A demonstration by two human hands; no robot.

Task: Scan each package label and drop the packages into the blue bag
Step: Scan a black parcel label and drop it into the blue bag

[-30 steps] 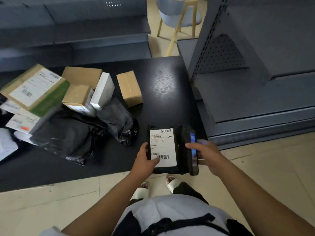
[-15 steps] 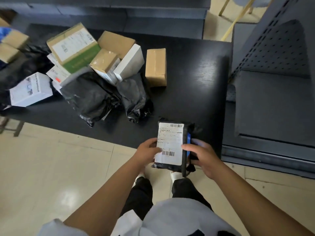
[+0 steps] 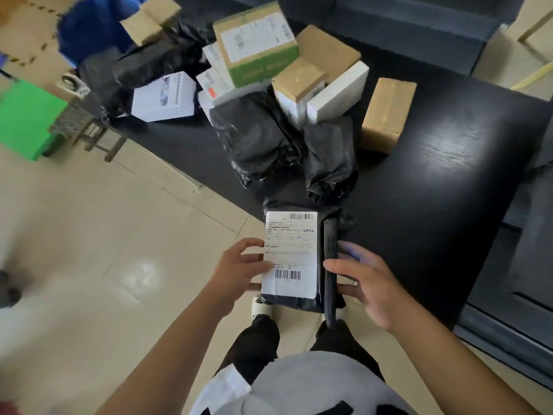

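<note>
Since the earlier frame the view has swung left, so the blue bag (image 3: pixel 89 28) now shows at the upper left and the pile of parcels (image 3: pixel 287 94) on the black table (image 3: pixel 449 163) sits higher in frame. In the head view, lower centre, the left hand (image 3: pixel 239 271) pinches the black package (image 3: pixel 294 256) by its left edge, white label (image 3: pixel 290 253) facing up. The right hand (image 3: pixel 368 283) grips the dark scanner (image 3: pixel 330 265), held edge-on against the package's right side.

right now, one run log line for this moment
step: scan label | left hand: holds black labelled package | right hand: holds phone scanner beside label | blue bag: far left
</note>
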